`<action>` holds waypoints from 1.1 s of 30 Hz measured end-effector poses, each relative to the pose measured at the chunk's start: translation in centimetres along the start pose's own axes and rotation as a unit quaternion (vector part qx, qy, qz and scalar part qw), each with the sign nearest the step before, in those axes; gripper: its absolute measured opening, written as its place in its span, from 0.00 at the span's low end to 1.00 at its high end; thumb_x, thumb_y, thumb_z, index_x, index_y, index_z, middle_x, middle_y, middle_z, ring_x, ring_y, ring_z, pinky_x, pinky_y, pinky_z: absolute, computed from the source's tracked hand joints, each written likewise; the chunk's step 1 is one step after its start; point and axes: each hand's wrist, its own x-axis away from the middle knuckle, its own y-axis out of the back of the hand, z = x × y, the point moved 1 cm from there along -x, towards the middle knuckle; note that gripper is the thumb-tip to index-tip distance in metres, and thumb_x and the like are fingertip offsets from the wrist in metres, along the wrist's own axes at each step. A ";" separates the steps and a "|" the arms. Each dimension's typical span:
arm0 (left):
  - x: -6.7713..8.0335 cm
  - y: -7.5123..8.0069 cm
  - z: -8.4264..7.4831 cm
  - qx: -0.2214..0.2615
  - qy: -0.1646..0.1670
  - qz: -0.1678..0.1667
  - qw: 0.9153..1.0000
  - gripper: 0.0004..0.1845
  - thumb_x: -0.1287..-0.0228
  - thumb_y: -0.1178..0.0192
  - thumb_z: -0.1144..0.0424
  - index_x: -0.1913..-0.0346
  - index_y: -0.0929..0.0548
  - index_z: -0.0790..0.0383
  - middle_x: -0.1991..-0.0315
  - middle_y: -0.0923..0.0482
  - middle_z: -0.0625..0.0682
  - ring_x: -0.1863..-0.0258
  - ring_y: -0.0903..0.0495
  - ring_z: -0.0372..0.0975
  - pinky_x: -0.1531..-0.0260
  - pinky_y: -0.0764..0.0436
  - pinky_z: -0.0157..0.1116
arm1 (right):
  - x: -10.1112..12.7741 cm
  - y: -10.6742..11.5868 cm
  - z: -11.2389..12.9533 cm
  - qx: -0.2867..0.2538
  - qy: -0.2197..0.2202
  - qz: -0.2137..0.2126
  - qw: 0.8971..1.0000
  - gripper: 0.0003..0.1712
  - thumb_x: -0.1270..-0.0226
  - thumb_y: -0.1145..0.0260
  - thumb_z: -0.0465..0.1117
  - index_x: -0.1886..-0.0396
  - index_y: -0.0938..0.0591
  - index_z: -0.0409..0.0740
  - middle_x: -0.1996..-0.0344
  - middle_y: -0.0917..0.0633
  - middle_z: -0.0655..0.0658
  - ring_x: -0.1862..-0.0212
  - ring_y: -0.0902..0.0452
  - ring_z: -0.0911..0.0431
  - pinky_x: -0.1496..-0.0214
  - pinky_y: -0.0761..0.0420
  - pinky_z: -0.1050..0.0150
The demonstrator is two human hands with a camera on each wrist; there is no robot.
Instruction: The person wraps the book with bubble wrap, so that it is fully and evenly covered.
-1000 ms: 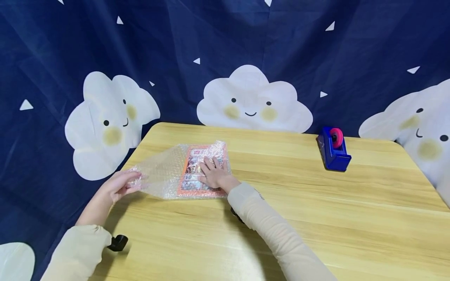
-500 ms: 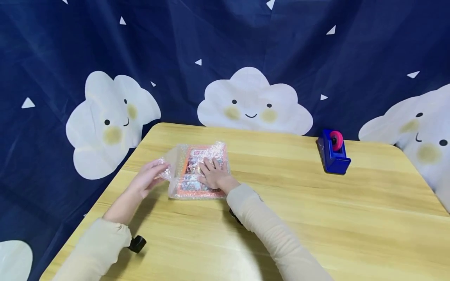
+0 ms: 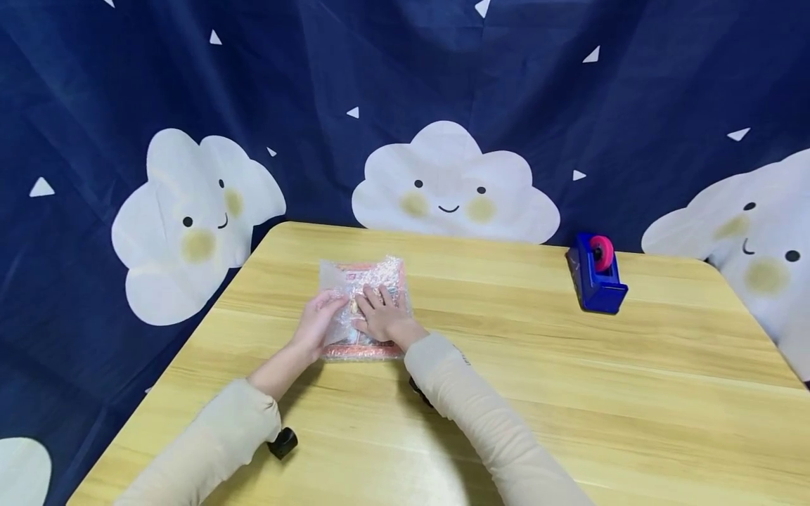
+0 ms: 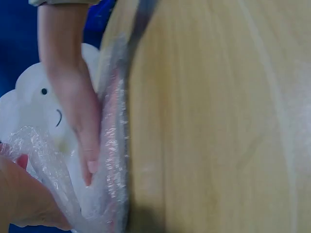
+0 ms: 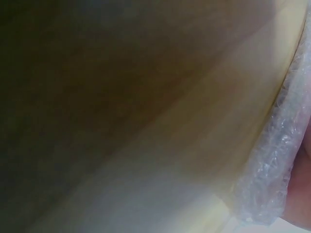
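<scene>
A flat, orange-bordered pack with printed pictures (image 3: 354, 351) lies on the table under clear bubble wrap (image 3: 332, 273). My left hand (image 3: 314, 325) pinches the wrap's loose left flap, which is folded over the pack's left part. In the left wrist view, that flap (image 4: 53, 170) rises from the pack towards the left hand (image 4: 26, 199). My right hand (image 3: 382, 320) presses on the wrapped pack with fingers spread. From the right wrist, the bubble wrap's edge (image 5: 269, 170) shows beside part of the hand (image 5: 299, 196).
A blue tape dispenser (image 3: 597, 277) with a pink roll (image 3: 602, 253) stands at the table's back right. Behind the wooden table (image 3: 506, 365) hangs a dark blue cloth (image 3: 316, 63) with printed clouds. Black wrist cameras sit low at both sleeves.
My left hand has moved right, bringing the loose bubble wrap flap from out at the left to over the pack. The right hand has stayed in place on the pack.
</scene>
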 end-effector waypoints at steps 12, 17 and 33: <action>0.3 -1.2 2.6 -0.134 -0.040 -0.010 0.990 0.18 0.34 0.50 0.59 0.52 0.26 0.72 0.39 0.37 0.65 0.39 0.40 0.55 0.38 0.43 0.52 | -0.2 0.4 0.7 0.029 0.013 -0.006 0.999 0.31 0.30 0.56 0.53 0.29 0.45 0.54 0.28 0.63 0.55 0.28 0.68 0.52 0.32 0.63 0.44; 0.2 -0.7 2.2 -0.188 -0.003 0.036 0.982 0.33 0.29 0.69 0.44 0.32 0.45 0.65 0.31 0.49 0.62 0.33 0.49 0.55 0.36 0.51 0.54 | 0.0 0.8 0.5 -0.003 -0.001 -0.003 1.000 0.34 0.33 0.49 0.51 0.29 0.46 0.56 0.28 0.60 0.55 0.28 0.65 0.52 0.31 0.62 0.46; -2.5 1.2 1.6 -0.445 -0.219 0.105 0.862 0.29 0.45 0.44 0.71 0.39 0.35 0.77 0.51 0.24 0.67 0.49 0.29 0.58 0.42 0.38 0.54 | -0.5 3.0 -3.4 -0.198 0.113 0.041 0.973 0.25 0.26 0.63 0.43 0.31 0.41 0.49 0.29 0.48 0.50 0.29 0.59 0.48 0.30 0.60 0.48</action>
